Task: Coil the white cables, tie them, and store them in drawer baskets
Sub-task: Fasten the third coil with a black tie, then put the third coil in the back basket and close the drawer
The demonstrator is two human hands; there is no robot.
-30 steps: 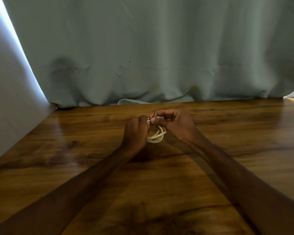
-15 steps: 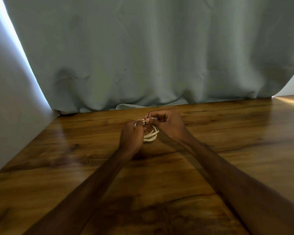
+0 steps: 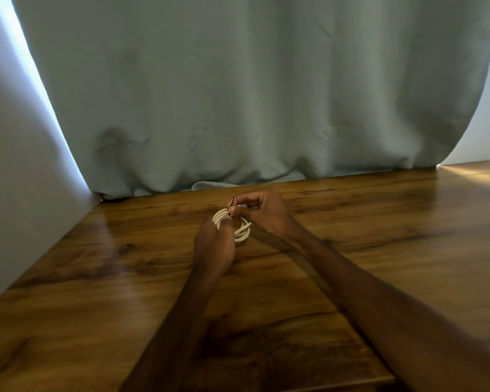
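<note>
Head: white cable [image 3: 240, 232] in left grip [image 3: 214, 244]

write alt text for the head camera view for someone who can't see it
Two bare hands hold a small coiled white cable over a glossy brown wooden table: the left hand grips the coil while the right hand pinches a thin black tie at its top. A pale grey-green curtain hangs behind.
</note>
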